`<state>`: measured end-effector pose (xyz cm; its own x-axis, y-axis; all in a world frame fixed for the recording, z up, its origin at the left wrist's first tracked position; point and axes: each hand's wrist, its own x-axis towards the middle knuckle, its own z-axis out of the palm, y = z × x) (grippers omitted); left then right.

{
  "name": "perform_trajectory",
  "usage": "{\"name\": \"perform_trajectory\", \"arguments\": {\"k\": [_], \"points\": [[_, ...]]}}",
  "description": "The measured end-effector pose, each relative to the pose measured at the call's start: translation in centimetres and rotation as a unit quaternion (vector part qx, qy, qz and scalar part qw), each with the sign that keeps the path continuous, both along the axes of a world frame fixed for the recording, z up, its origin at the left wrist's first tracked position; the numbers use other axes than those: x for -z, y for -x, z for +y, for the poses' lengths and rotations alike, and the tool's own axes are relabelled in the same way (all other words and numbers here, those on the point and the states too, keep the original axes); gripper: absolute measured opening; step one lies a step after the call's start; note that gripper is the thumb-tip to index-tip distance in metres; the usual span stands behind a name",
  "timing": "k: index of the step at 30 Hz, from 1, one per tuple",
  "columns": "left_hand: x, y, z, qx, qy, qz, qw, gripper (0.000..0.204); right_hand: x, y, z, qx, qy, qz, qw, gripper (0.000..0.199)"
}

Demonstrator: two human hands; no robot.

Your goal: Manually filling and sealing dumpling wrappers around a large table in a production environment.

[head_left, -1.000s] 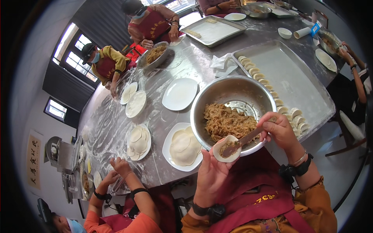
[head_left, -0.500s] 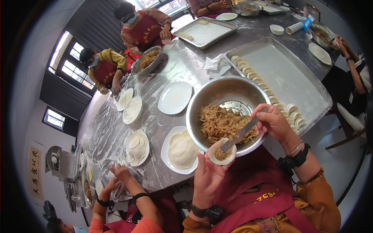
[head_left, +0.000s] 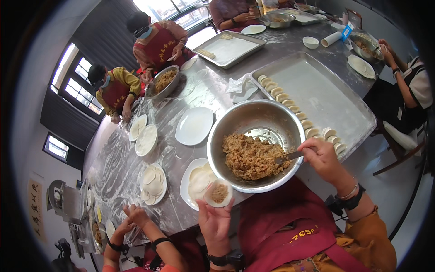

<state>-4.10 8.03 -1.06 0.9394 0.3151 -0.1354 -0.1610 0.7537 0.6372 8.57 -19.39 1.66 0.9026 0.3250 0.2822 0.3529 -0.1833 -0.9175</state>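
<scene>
The left hand (head_left: pixel 215 222) lies spread flat under a thin, soft dough wrapper (head_left: pixel 218 193) with filling, which probably tears easily and should be supported from below, while the right hand (head_left: pixel 322 156) pinches a flat scraper (head_left: pixel 290 157) in the steel bowl (head_left: pixel 256 143) on the counter (head_left: pixel 190 90).

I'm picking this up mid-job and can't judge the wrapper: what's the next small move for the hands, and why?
Probably lift the right hand and its flat metal spatula out of the filling in the steel bowl and bring it over to the left hand. The round wrapper lies open on the left fingers with a mound of filling already on it, so it looks ready for folding.
</scene>
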Motion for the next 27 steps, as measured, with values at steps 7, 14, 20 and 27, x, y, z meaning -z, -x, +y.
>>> {"name": "perform_trajectory", "arguments": {"k": [7, 14, 20, 27], "points": [[-1.0, -1.9, -4.0, 0.131, 0.061, -0.035, 0.989, 0.057, 2.8, 0.1, 1.3, 0.084, 0.137, -0.129, 0.978, 0.017], [-1.0, -2.4, -5.6, 0.185, 0.05, -0.028, 0.981, 0.055, 0.0, 3.0, 1.0, 0.094, 0.136, -0.29, 0.943, 0.035], [-1.3, -2.5, -6.0, 0.277, 0.086, -0.036, 0.956, 0.056, 1.0, 4.0, 3.5, -0.052, 0.113, -0.447, 0.886, 0.017], [-1.2, -2.2, -6.9, 0.282, 0.045, 0.013, 0.958, 0.047, 0.2, 3.2, 4.1, -0.118, 0.066, -0.296, 0.946, 0.009]]}}
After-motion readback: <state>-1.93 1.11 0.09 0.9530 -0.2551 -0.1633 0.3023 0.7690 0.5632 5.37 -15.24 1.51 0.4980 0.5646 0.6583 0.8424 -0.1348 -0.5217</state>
